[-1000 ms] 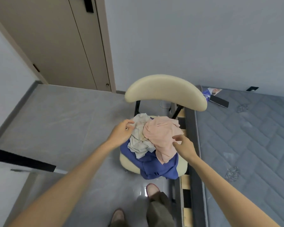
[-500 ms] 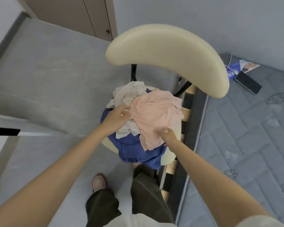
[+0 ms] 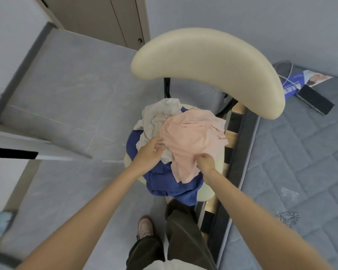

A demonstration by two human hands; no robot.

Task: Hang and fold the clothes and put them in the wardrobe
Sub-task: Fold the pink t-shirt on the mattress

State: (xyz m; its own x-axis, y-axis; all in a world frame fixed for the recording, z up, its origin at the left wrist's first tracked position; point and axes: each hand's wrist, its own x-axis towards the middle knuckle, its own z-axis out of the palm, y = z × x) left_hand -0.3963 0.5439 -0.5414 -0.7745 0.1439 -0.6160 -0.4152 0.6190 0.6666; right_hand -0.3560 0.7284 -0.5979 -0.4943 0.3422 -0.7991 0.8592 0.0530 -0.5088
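On the chair (image 3: 203, 61), a pink garment (image 3: 193, 137) tops the clothes pile (image 3: 164, 184). The left hand (image 3: 147, 152) and right hand (image 3: 206, 162) each pinch it, grips clenched on its fabric.

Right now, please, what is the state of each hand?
Left hand: fingers at the edge of the crumpled pink fabric garment; grip cannot be told.
Right hand: pinches that garment.

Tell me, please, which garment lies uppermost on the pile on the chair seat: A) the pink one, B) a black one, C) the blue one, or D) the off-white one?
A: the pink garment drapes over the off-white garment and the blue garment on the chair, with the right hand gripping its near edge.
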